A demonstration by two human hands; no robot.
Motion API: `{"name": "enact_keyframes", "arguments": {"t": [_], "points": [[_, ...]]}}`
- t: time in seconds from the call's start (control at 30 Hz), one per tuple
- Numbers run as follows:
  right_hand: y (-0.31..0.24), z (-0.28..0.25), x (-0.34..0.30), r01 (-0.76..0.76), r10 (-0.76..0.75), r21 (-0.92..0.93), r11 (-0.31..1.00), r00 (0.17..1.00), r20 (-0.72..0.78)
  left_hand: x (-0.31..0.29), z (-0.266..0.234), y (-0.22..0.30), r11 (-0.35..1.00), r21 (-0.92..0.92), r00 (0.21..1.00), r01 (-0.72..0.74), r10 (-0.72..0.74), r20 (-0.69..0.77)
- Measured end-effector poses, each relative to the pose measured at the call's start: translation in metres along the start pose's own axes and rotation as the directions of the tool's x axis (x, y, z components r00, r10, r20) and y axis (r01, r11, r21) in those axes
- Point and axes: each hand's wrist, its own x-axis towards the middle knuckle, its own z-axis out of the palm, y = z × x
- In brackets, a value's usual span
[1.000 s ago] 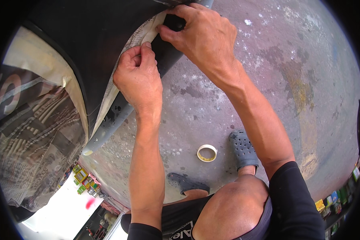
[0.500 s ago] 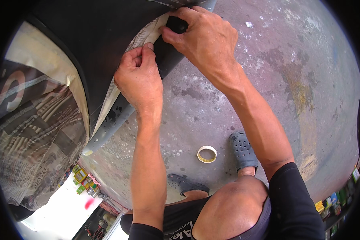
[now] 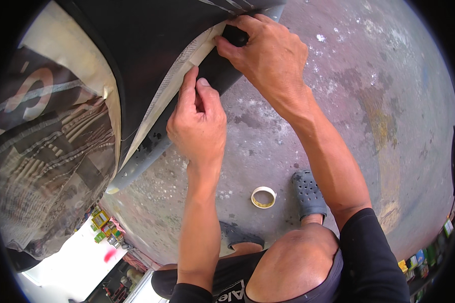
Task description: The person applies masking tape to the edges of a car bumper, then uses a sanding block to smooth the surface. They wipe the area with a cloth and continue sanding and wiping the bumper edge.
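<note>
A strip of pale masking tape [image 3: 201, 49] runs along the curved edge of a glossy black panel [image 3: 146, 45], with wrinkles along its upper side. At the strip's upper end, my right hand [image 3: 274, 56] pinches the tape between thumb and bent fingers. Lower down, my left hand [image 3: 199, 117] has its index finger stretched to the tape's outer edge. Its thumb stands apart, and nothing shows in its grasp. Printed newspaper [image 3: 45, 146], bordered by a wide band of tape [image 3: 81, 45], covers the area left of the panel.
A roll of masking tape [image 3: 263, 204] lies on the stained grey floor [image 3: 333, 126], beside my clog [image 3: 308, 194]. My bent knee [image 3: 293, 262] is close below. Small boxes and containers [image 3: 103, 222] sit at the lower left, beside a white surface [image 3: 65, 267].
My left hand has let go of the tape, moving down and right along it while its fingers straightened. My right hand keeps its pinch. The whole view has shifted slightly.
</note>
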Motion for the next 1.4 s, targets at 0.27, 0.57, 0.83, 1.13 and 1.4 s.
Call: {"name": "enact_keyframes", "arguments": {"t": [0.27, 0.57, 0.83, 1.13, 1.4], "points": [[-0.006, 0.008, -0.003, -0.052, 0.051, -0.031, 0.998, 0.998, -0.023, 0.016, 0.001, 0.013, 0.955, 0.298, 0.977, 0.013, -0.075, 0.199], [-0.012, 0.010, 0.000, -0.107, 0.107, 0.002, 0.994, 0.994, -0.019, 0.027, 0.006, 0.029, 0.954, 0.299, 0.956, -0.015, -0.074, 0.283], [-0.007, 0.014, -0.006, -0.064, 0.066, 0.021, 0.998, 0.992, -0.107, 0.017, 0.002, 0.025, 0.974, 0.226, 0.968, 0.007, -0.063, 0.244], [-0.008, 0.017, -0.002, -0.038, 0.035, -0.024, 0.999, 0.991, -0.128, 0.008, -0.007, 0.010, 0.965, 0.258, 0.979, 0.045, -0.095, 0.183], [-0.015, 0.016, -0.023, 0.138, -0.136, -0.031, 0.990, 0.990, 0.048, -0.031, -0.038, -0.011, 0.988, 0.081, 0.990, 0.128, -0.132, 0.046]]}}
